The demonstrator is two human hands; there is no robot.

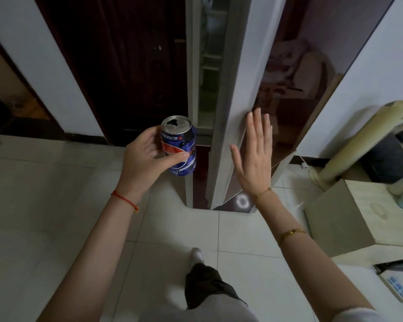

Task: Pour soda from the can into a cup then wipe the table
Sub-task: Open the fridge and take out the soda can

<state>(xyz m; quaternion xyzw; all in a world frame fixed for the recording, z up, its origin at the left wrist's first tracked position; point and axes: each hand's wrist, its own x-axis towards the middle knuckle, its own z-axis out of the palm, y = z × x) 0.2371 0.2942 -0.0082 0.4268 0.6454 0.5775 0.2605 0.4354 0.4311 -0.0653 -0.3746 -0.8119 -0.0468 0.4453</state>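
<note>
The left hand (144,156) holds the soda can (179,145) in the air in front of the fridge, above the tiled floor (56,205). Its fingers are curled round the back of the can and the thumb presses on the front, so the grip is firm. The can is nearly upright, only a little tilted, and its mouth on top is already open. The right hand (254,159) is flat, with straight fingers spread, and holds nothing; the palm lies against the edge of the open fridge door (230,112), or just beside it. No cup and no counter are visible here.

The main risk, in my judgement, is a spill. The can is open, so if the person pushes the door hard or turns the body quickly, the soda can come out of the mouth onto the floor. One hand alone carries the can, and a wet or cold surface could let it slip. The door could also hit the can, because the two are near each other.

The can is blue with the red, white and blue Pepsi emblem. Under the rim there is a band with Chinese characters; I read "出门" there, but the rest is too small.
</note>
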